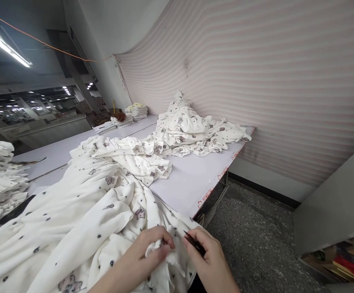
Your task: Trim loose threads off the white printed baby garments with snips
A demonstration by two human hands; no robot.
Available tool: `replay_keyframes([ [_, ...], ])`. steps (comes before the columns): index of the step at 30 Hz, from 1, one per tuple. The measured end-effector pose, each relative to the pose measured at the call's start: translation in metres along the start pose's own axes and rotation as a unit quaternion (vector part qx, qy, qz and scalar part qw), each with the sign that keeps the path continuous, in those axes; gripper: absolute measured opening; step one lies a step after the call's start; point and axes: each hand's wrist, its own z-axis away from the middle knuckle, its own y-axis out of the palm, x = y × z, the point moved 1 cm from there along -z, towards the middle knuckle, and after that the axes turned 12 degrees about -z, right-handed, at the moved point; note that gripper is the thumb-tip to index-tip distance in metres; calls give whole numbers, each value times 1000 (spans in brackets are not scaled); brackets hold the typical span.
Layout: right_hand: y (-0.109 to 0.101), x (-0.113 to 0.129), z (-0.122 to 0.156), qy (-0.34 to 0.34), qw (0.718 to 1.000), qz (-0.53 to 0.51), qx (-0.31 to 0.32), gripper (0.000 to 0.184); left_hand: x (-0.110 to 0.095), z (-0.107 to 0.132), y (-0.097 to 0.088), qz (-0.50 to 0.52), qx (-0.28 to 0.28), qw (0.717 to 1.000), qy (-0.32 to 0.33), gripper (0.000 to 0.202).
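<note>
My left hand (152, 248) is closed on a bunched edge of white printed fabric (88, 203), which has small dark dots and pinkish animal figures. The cloth spreads across the table and hangs over its near edge. In my right hand (209, 256) are small dark thread snips (195, 243), with the pointed tip toward my left hand. The two hands are close together but apart. Whether the snip blades are parted is hard to make out.
More of the same fabric is heaped (186, 126) at the table's far right. Folded white stacks (136, 111) stand at the back, and a pile of white cloth (0, 175) is at left. The table edge (213, 189) has red-printed tape. A shelf unit (338, 211) stands at right.
</note>
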Motion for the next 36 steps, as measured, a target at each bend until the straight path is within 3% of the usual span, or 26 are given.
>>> replay_keyframes([
  [4, 13, -11, 12, -1, 998, -55, -18, 15, 4, 1, -3, 20, -18, 1000, -9, 28],
  [9, 16, -21, 12, 7, 993, -102, -66, 12, 6, 2, -1, -9, 0, 1000, 22, 20],
  [14, 9, -10, -11, -32, 997, -34, -59, 0, 3, 2, -4, 35, 7, 997, -63, 25],
  [18, 17, -6, -24, -60, 998, 16, -34, 13, 9, 2, -4, 87, 30, 993, -78, 30],
  [23, 22, -7, -24, -101, 995, 16, -14, 17, 22, 1, 4, 111, -63, 971, -203, 31],
  [27, 20, -9, -16, -157, 987, 17, 27, 34, 22, -2, 3, 185, -36, 968, -164, 32],
  [29, 22, -11, -14, -169, 985, 24, 36, 33, 18, -3, 2, 172, -22, 977, -125, 30],
  [33, 32, -13, -19, -122, 992, 9, -9, 16, 13, -4, 4, 80, -20, 991, -107, 28],
  [36, 36, -10, -25, -57, 997, -36, -42, 20, 13, -5, 8, 49, -50, 989, -133, 26],
])
